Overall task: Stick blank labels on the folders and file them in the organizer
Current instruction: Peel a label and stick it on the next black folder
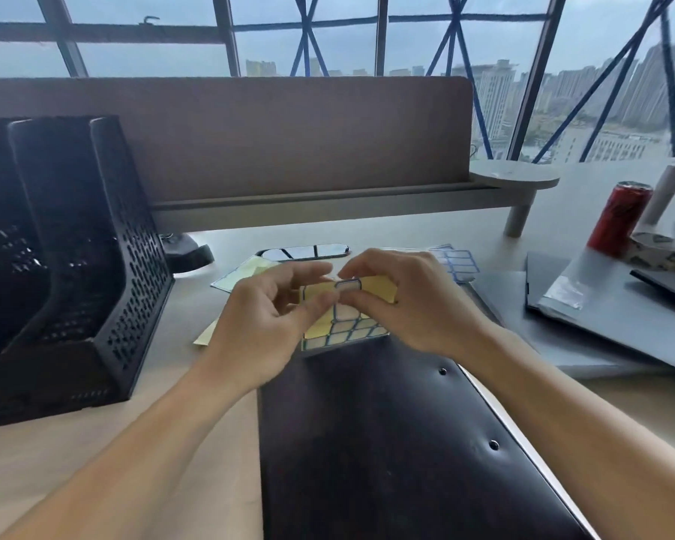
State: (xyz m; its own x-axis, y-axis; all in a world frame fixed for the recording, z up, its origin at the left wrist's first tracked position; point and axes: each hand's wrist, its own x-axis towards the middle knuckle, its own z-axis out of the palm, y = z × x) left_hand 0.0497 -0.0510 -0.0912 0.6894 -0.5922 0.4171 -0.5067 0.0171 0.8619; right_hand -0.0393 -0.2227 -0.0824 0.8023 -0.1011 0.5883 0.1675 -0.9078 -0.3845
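Observation:
A dark folder (386, 442) lies flat on the desk in front of me. Above its far edge both hands hold a yellow-backed label sheet (347, 329) with blue-bordered blank labels. My left hand (266, 317) pinches the sheet's left part. My right hand (414, 302) grips the right part, and its fingertips meet my left fingertips at one label (348, 285) near the sheet's top edge. The black mesh organizer (94, 267) stands at the left with upright slots.
A second label sheet (458, 263) lies behind my right hand. A phone (304, 252) and a used yellow backing sheet (246, 272) lie behind my hands. Grey folders (601, 317), a red can (620, 218) and a tape roll (651, 247) sit at the right.

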